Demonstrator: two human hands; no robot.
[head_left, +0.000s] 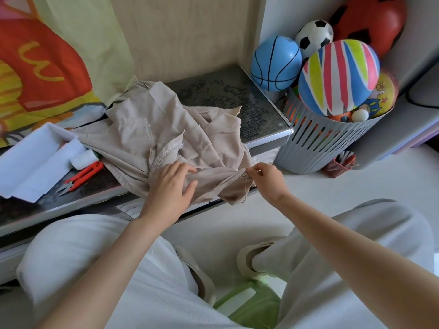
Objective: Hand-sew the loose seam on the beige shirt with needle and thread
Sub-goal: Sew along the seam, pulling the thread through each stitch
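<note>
**Q:** What is on the table (237, 91), going from the left?

**A:** A white tray (35, 157) sits at the left edge. A white roll (84, 159) lies against it, and orange snips (80, 175) lie just in front, toward the front edge. They seem to be parked within reach but off the cloth. The shirt (152, 129) lies crumpled across the middle, and its lower part spills over the front edge.

**Q:** What are the hands doing?

**A:** The left hand (173, 184) lies on the shirt at the front edge, with a fold caught between thumb and fingers. That likely anchors the cloth. The right hand (268, 179), farther right and just past the edge, pinches a twisted bit of the shirt in its fingertips. The stretch between the two hands is pulled taut, probably so the seam lies straight for stitching. A thin thread (247, 186) hangs down from the pinch. A tiny glint at the fingers may be the needle, but it is too small to be sure.

**Q:** Is anything beyond that?

**A:** On the floor beside the table's right edge stands a slatted grey basket (320, 143) heaped with balls. It is well apart from the sewing.
</note>
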